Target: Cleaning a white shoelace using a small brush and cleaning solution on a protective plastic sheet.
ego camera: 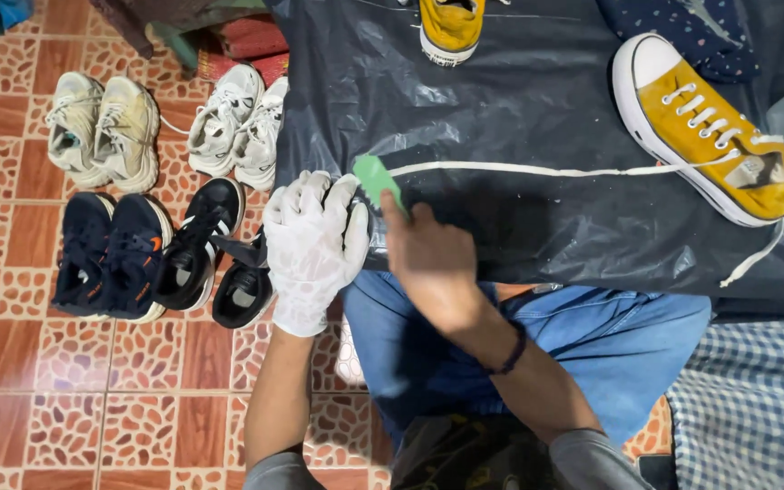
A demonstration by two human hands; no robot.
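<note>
The person sits at the near edge of a black plastic sheet (519, 100) spread over a red-and-white patterned tile floor (38, 390), knees in blue jeans tucked just under that edge. The left hand (312, 247), in a white glove, lies flat with its fingers spread, pressing on the end of a white shoelace (537, 171) near the sheet's left border. The bare right hand (430, 257) is closed around a small green brush (377, 180), whose head touches the lace just beside the gloved fingers. The lace runs straight rightward across the open middle of the sheet to a yellow canvas sneaker (705, 127) lying near the right side; a second yellow sneaker (451, 27) sits at the far edge, partly cut off. The middle of the sheet is bare between hands and shoes. Left of the sheet, on the tiles, stand pairs of cream sneakers (102, 127), white sneakers (238, 122), navy sneakers (106, 254) and black sneakers (215, 254). A blue checked cloth (755, 408) lies at the lower right.
</note>
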